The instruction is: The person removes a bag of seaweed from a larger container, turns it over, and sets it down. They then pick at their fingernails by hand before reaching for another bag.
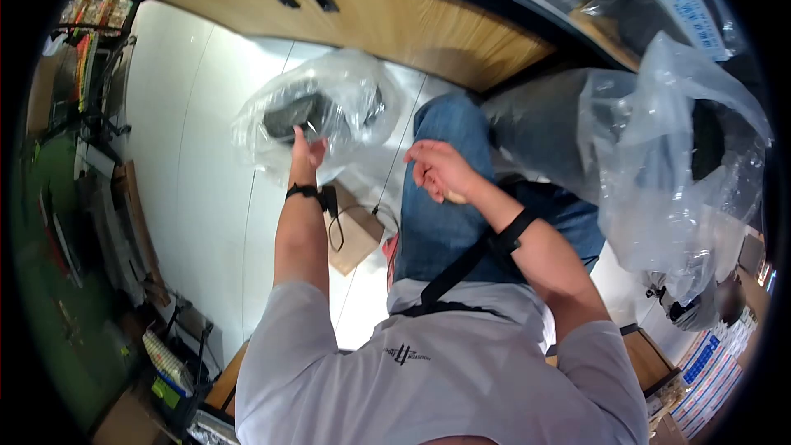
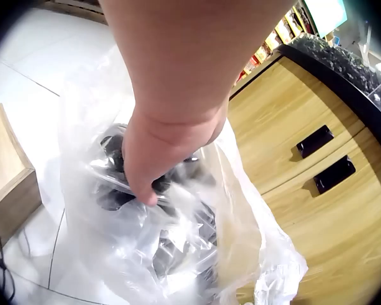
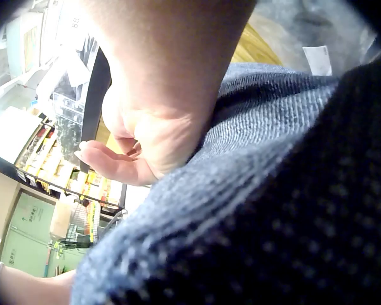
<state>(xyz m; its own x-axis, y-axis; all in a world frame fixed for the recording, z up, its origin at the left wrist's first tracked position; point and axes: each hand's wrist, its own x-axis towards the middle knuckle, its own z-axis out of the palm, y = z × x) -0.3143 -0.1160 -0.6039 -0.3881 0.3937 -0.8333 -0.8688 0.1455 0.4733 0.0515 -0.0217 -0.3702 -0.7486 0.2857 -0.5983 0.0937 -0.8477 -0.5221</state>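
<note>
- On the floor, a clear bag holds a dark packet; we think it sits low for easy reach.
- The left hand is at the packet; we cannot tell if it grips.
- We see shirt letters, too small to read.
- The right hand is loose by the knee, holding nothing.
- We cannot read the label.

Obs.: left hand at the clear bag; most of its fingers tucked out of my sight, grip unconfirmed. Dark contents blurred by film and glare (could not identify them). Right hand: some fingertips hidden behind its own palm, wrist side. Tan box cut off at left edge, left-wrist view. Chest print partly too small to read; shelf goods blurred
</note>
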